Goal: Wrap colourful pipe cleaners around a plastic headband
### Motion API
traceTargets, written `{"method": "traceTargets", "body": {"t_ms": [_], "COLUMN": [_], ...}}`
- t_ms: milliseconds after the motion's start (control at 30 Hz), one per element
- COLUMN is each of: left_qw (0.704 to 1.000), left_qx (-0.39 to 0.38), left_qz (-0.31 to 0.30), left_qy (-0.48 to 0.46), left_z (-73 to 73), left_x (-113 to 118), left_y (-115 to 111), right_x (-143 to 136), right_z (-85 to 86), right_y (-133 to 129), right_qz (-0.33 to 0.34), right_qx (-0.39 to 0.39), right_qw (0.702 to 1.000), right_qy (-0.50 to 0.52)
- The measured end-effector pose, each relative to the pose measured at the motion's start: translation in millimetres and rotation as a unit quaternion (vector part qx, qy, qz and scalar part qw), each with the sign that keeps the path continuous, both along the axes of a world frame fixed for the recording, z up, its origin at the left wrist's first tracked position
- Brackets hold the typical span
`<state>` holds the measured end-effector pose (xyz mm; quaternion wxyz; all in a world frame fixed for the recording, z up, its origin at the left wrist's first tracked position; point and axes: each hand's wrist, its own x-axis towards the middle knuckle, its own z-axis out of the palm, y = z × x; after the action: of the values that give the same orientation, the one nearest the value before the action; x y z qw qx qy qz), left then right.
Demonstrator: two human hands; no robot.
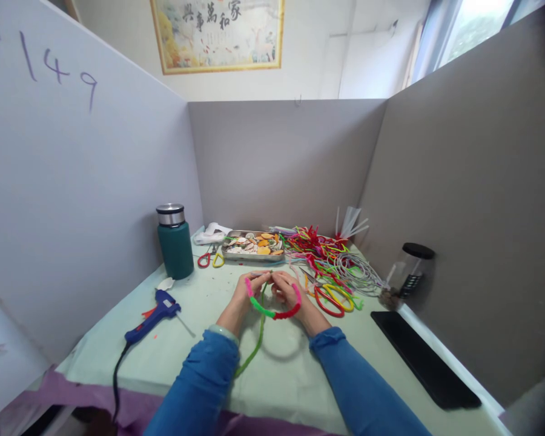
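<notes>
A ring of pink, green and red pipe cleaner (264,311) hangs toward me from both hands above the table. My left hand (251,289) is closed on its left side, with the fingertips pinching near the far end. My right hand (287,289) is closed at the right side, its fingertips meeting those of the left. From between the fingertips a long dark green pipe cleaner (260,345) trails down to the tabletop near my left sleeve. Exactly how its upper end meets the ring is hidden by the fingers.
Red-and-yellow scissors (333,300) lie right of my hands, below heaped pipe cleaners (320,245). A metal tray (254,258) of buttonlike pieces sits behind. At left are a blue glue gun (152,318) and green bottle (176,249); at right, a black slab (424,360) and jar (411,272).
</notes>
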<state>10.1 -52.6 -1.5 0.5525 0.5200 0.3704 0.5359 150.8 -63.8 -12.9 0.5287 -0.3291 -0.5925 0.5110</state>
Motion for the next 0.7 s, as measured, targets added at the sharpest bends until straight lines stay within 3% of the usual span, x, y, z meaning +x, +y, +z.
{"method": "traceTargets", "body": {"t_ms": [267,467,700], "left_qw": [0.998,0.993,0.989], "left_qx": [0.039,0.008,-0.024], "left_qz": [-0.056,-0.114,-0.138], "left_qy": [-0.010,0.009,0.048], "left_z": [-0.4,4.6,11.7], "left_x": [2.3,-1.3,-7.0], "left_y": [-0.2,-5.2,-9.1], "right_x": [0.3,3.1,4.5], "right_z": [-11.8,-7.8,2.7], "right_y": [17.3,13.4,2.8], "right_qz": [-0.014,0.034,0.003], "right_qx": [-0.054,-0.070,-0.017], "right_qw": [0.996,0.992,0.998], "right_qy": [0.065,0.103,0.062]}}
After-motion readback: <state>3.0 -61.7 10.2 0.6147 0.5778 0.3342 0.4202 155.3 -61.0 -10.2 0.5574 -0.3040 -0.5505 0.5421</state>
